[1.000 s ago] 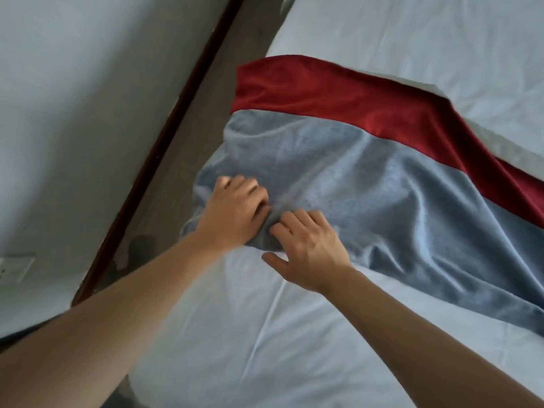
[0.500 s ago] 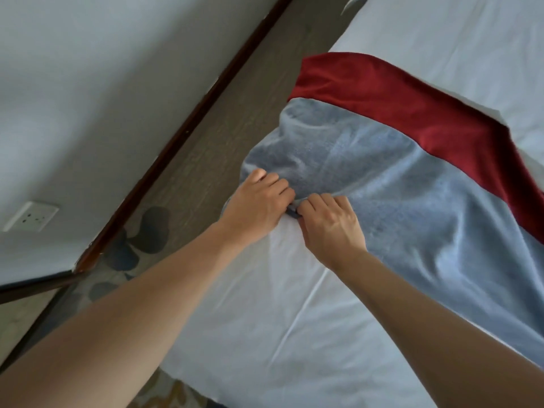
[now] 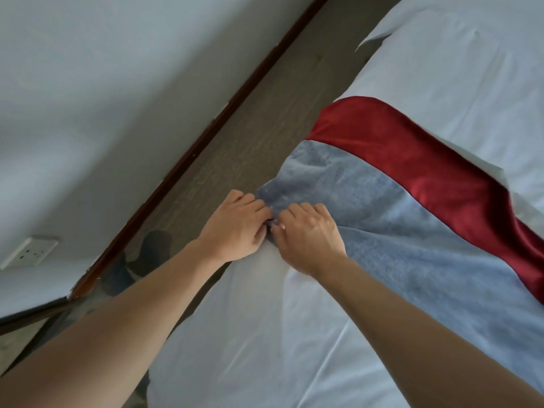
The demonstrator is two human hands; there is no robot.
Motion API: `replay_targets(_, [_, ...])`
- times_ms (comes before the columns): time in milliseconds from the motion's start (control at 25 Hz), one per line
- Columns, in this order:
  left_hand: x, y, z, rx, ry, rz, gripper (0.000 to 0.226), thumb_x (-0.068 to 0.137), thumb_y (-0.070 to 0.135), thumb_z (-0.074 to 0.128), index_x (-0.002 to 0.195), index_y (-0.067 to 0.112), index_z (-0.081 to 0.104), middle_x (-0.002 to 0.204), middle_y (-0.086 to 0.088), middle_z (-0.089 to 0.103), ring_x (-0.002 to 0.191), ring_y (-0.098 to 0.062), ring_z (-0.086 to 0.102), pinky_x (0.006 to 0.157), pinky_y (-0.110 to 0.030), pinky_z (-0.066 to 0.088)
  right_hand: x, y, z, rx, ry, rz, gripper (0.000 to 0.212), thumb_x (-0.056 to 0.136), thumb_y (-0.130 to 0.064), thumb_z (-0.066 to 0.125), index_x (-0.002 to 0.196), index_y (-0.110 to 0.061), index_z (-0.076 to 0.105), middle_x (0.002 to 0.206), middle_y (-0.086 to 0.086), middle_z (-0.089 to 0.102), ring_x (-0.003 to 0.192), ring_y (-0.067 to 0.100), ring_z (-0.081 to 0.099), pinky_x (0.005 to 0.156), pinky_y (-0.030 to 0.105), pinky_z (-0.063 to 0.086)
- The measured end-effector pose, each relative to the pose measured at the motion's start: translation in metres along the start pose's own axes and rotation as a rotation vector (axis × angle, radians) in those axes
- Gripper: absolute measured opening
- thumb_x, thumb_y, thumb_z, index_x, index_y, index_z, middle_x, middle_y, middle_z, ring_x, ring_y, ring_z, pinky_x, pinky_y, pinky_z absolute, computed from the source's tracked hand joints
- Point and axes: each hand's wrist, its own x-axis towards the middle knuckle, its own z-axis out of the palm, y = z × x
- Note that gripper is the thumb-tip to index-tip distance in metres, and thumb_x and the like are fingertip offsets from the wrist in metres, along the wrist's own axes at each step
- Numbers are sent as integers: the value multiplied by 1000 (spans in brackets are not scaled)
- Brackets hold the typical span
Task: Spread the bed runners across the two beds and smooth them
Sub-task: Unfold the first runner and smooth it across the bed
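Observation:
A bed runner (image 3: 382, 207), grey-blue with a red satin band along its far side, lies across a white-sheeted bed (image 3: 265, 334). Its end reaches the bed's left edge, beside the floor. My left hand (image 3: 235, 228) and my right hand (image 3: 309, 237) sit side by side at that edge. Both pinch the runner's grey-blue near corner, fingers curled into the cloth. The fabric is bunched between the two hands. Only this one bed is in view.
A strip of dark floor (image 3: 256, 136) runs between the bed and a white wall (image 3: 103, 98) with a dark red-brown skirting board (image 3: 188, 154). A wall socket (image 3: 29, 251) sits low at the left. Patterned carpet shows at the lower left.
Both hands have drawn closer together and pulled the runner's corner toward the bed's left edge, bunching it. The view has swung left, showing more floor and the socket.

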Motion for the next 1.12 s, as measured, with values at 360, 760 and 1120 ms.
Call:
replay_targets(360, [60,44,15,-244,172,-123,30,89,51,59,94,22,65,89,7,61,84,-16,55,82,-34,40,93,121,-6,-273,-169,196,21,88,-28,60,96,-12,70,95,6,62,89,28,56,75,42,42])
replay_targets(760, [72,5,48,-750,-176,-864,39,86,66,55,102,32,67,97,14,70,102,-7,61,101,-38,30,152,96,21,-267,-884,-70,28,94,-44,51,76,-25,63,84,-7,60,83,16,49,81,35,34])
replay_targets(1120, [95,7,51,-638,86,-644,18,85,41,69,75,25,70,80,10,69,80,-9,63,87,-33,33,140,116,5,5,-839,-198,18,86,-46,63,73,-40,73,78,-14,65,79,11,61,71,37,50])
